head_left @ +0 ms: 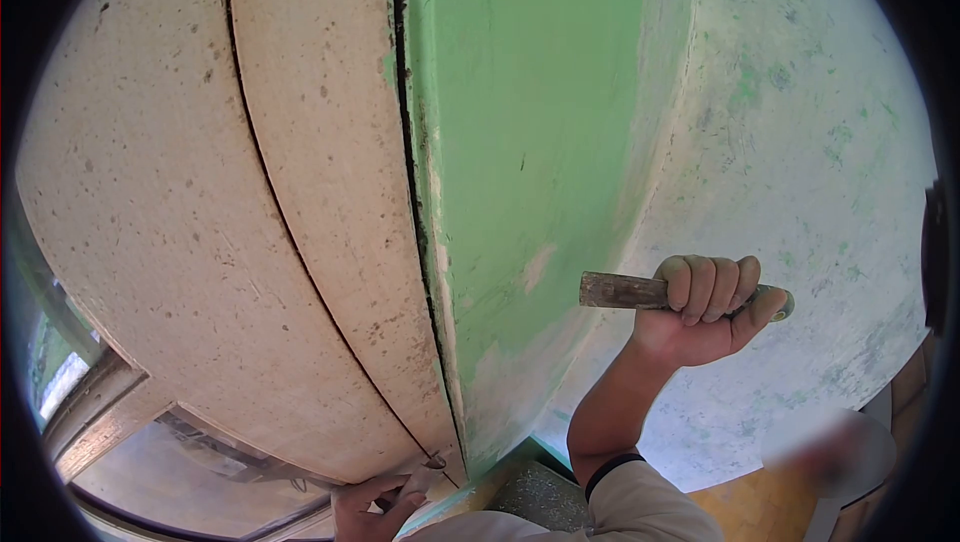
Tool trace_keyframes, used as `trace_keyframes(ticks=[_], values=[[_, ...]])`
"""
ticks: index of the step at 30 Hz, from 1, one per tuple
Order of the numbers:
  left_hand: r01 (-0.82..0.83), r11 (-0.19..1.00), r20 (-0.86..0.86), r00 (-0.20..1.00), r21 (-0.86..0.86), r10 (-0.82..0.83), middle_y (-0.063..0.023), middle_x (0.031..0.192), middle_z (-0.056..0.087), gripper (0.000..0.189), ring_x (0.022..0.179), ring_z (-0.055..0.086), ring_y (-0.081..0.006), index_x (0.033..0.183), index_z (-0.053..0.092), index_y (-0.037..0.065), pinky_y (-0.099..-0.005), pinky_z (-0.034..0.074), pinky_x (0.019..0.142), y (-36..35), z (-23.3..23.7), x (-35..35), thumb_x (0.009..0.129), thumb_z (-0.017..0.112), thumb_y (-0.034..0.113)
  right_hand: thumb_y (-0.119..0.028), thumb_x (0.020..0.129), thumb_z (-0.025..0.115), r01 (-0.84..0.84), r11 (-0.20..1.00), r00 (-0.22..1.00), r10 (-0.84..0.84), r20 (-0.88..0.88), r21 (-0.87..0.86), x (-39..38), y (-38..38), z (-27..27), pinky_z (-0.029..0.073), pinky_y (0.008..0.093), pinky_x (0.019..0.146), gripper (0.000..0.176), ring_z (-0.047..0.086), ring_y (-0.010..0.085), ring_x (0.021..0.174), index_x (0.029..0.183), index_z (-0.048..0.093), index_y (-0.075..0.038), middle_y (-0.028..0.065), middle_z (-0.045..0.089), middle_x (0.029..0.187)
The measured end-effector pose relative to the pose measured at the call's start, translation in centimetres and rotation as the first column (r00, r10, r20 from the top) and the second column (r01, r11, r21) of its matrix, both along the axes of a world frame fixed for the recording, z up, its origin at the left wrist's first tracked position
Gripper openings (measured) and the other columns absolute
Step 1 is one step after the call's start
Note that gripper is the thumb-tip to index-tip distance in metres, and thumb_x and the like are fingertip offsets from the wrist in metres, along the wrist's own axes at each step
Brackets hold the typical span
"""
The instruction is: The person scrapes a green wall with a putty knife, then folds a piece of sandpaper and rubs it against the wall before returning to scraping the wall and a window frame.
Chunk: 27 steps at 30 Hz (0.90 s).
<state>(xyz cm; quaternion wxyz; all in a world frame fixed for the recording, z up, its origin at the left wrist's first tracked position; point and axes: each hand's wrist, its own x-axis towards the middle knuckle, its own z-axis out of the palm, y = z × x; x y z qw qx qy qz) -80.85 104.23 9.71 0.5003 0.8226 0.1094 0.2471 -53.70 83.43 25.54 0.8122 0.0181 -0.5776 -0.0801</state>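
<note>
My right hand [708, 304] is raised in front of the wall, its fingers wrapped round a scraper. The scraper's flat, dark, stained blade [622, 291] points left, and its greenish handle end shows at the right of the fist. Low in the view, my left hand [372, 509] is closed round a greyish, narrow tool [418, 483] whose kind I cannot make out. That tool's tip lies near the lower end of the dark gap in the beige boards. The green wall strip [540, 92] has pale bare patches.
Speckled beige boards [310, 142] fill the left side. A whitish wall [790, 192] with green traces curves along the right. A window [200, 472] is at lower left. A dark speckled surface [540, 497] and yellowish floor [745, 507] lie below, beside a blurred round shape.
</note>
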Motion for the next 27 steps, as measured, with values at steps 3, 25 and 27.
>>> trace_keyframes(ticks=[3, 25, 27], values=[[0.006, 0.997, 0.041, 0.999, 0.073, -0.009, -0.0067, 0.067, 0.063, 0.024, 0.056, 0.056, -0.0092, 0.093, 0.065, -0.001, -0.0235, 0.046, 0.051, 0.2, -0.2, 0.0, 0.074, 0.076, 0.009, -0.044, 0.096, 0.039, 0.007, 1.000, 1.000, -0.007, -0.009, -0.007, -0.2, 0.0, 0.0, 0.022, 0.0251, 0.042, 0.041, 0.027, 0.0093, 0.043, 0.069, 0.034, -0.014, -0.0023, 0.032, 0.051], [0.043, 0.996, -0.033, 0.998, -0.074, -0.045, -0.0086, 0.075, 0.064, 0.021, 0.063, 0.061, -0.0123, 0.096, 0.065, -0.003, -0.0256, 0.050, 0.053, 0.2, -1.2, -0.2, 0.081, 0.070, 0.011, -0.042, 0.096, 0.040, 0.049, 0.997, 0.998, -0.047, -0.029, 0.066, 0.6, 0.7, 0.3, 0.021, 0.0253, 0.041, 0.038, 0.026, 0.0096, 0.042, 0.071, 0.034, -0.014, -0.0019, 0.032, 0.051], [0.031, 0.998, -0.057, 0.998, -0.057, -0.034, -0.0086, 0.075, 0.064, 0.022, 0.063, 0.061, -0.0123, 0.096, 0.065, -0.002, -0.0259, 0.050, 0.053, 0.1, -1.0, -0.4, 0.081, 0.070, 0.014, -0.041, 0.096, 0.040, 0.048, 0.998, 0.998, -0.046, -0.039, 0.044, 0.6, 1.2, 0.3, 0.022, 0.0257, 0.041, 0.038, 0.026, 0.0097, 0.042, 0.071, 0.034, -0.013, -0.0018, 0.032, 0.051]])
